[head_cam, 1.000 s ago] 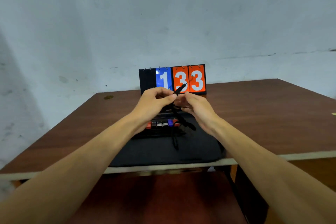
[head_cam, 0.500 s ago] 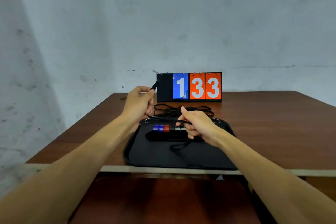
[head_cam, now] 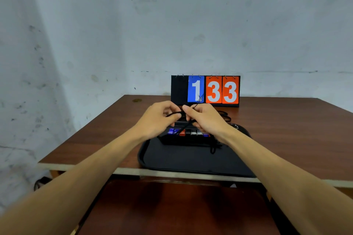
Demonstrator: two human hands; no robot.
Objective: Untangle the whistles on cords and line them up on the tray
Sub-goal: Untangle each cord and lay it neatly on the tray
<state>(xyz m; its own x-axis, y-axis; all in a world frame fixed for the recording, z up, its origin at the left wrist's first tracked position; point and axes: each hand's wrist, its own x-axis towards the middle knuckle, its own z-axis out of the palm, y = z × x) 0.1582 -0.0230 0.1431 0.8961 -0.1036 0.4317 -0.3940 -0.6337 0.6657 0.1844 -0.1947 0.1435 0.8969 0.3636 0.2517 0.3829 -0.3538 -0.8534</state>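
A black tray point(head_cam: 191, 160) sits at the table's near edge. Along its far half lies a row of several whistles point(head_cam: 189, 133), blue, red, black and silver, side by side with black cords under them. My left hand point(head_cam: 158, 120) and my right hand point(head_cam: 204, 120) are raised together just above that row. Both pinch the same thin black cord point(head_cam: 174, 114), which loops between their fingertips. More black cord point(head_cam: 226, 117) lies coiled on the table behind the tray. A short cord end point(head_cam: 213, 149) trails onto the tray's bare floor.
A flip scoreboard point(head_cam: 205, 90) reading 1 33 stands upright behind the tray, close to my hands. The brown table point(head_cam: 286, 135) stretches to the right and left of the tray. A grey wall rises behind it.
My hands were apart half a second ago, the left lifted to the left and the right low on the tray. They have come together above the whistle row, both on the cord.
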